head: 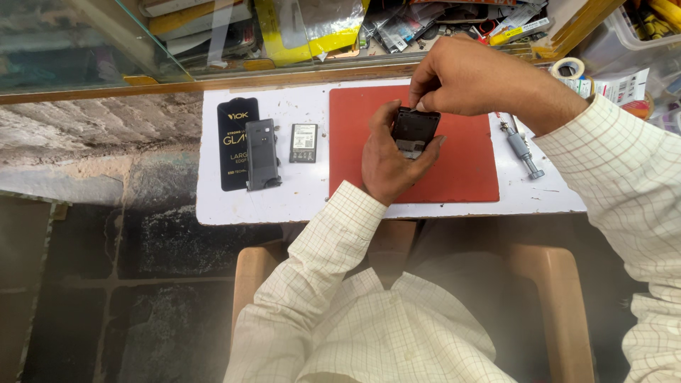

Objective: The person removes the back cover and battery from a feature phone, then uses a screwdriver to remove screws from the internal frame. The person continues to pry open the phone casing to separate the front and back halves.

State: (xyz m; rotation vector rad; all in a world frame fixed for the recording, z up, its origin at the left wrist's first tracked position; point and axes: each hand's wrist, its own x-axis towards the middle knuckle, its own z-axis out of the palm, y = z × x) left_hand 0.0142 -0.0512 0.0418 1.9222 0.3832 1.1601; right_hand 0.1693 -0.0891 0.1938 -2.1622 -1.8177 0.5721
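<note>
We cup an opened black phone body (415, 132) in our left hand (389, 162), fingers wrapped around its sides, above the middle of the red work mat (461, 167). Our right hand (461, 74) comes in from the far edge and pinches at the phone's top rim with its fingertips; what it grips there is too small for us to tell, perhaps a small part.

The mat covers the right half of the white board (312, 202), leaving a bare strip along the near edge and open white room between mat and left side. Toward the left edge lies a tall black package (234, 145) with pale lettering, a dark back cover (262, 154) resting half over it. Just beside that sits a small battery (303, 142) with a white label. A grey metal tool (521, 147) lies by the right edge.
</note>
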